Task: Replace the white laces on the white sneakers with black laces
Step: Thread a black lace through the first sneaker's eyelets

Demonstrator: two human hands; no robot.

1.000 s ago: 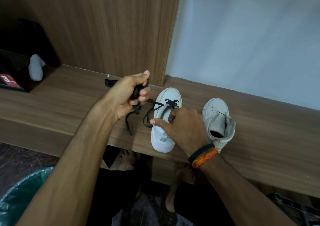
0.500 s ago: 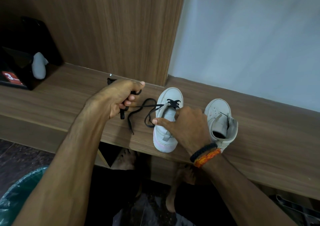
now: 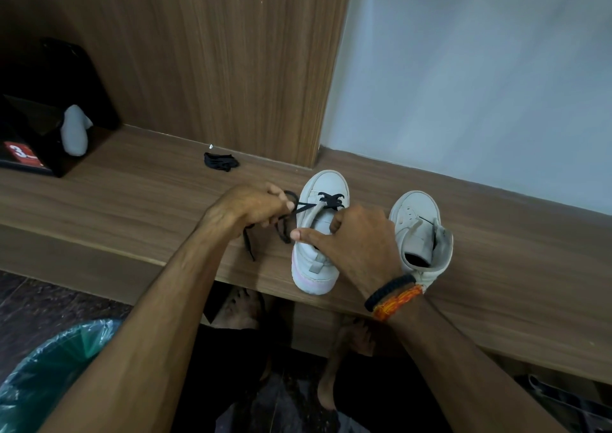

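Observation:
Two white sneakers stand on a wooden ledge [image 3: 132,207], toes pointing away. The left sneaker [image 3: 326,187] has a black lace [image 3: 329,199] threaded through its front eyelets. The lace's loose ends trail off to the left. My left hand [image 3: 251,205] grips those ends beside the shoe. My right hand [image 3: 351,240] holds the left sneaker from above, thumb on its left side, fingers curled over the tongue. The right sneaker [image 3: 419,224] has no lace and its tongue stands up. A second bundled black lace [image 3: 221,161] lies on the ledge near the wood panel.
A black box [image 3: 29,154] with a red label and a white object [image 3: 75,131] sit at the far left. A green-lined bin [image 3: 49,363] is on the floor at lower left. Bare feet [image 3: 245,306] show under the ledge. A wood panel and pale wall rise behind.
My left hand has come down and right, from raised near the wood panel to right beside the left sneaker, slackening the lace. The bundled lace behind it is now uncovered.

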